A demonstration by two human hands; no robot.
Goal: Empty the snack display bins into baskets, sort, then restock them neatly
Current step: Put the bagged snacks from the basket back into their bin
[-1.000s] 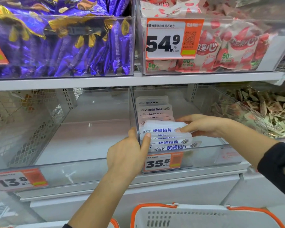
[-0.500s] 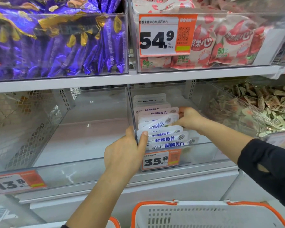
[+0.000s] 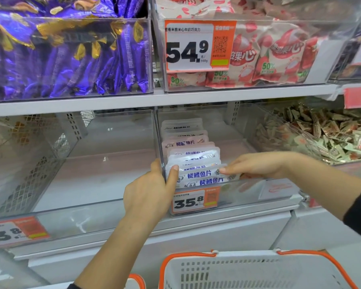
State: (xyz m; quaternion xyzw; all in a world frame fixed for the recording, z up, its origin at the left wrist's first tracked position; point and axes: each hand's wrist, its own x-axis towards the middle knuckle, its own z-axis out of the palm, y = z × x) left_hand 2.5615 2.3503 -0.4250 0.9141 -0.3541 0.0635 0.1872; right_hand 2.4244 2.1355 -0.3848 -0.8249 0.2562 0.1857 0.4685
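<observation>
Left hand point(image 3: 149, 190) grips bin divider point(image 3: 159, 142); right hand point(image 3: 256, 165) fingertips touch packets point(image 3: 196, 163).

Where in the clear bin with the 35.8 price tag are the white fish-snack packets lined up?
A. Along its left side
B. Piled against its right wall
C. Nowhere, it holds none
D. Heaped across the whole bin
A: the white packets stand in one row against the left wall of the bin, whose right part holds no packets.
</observation>
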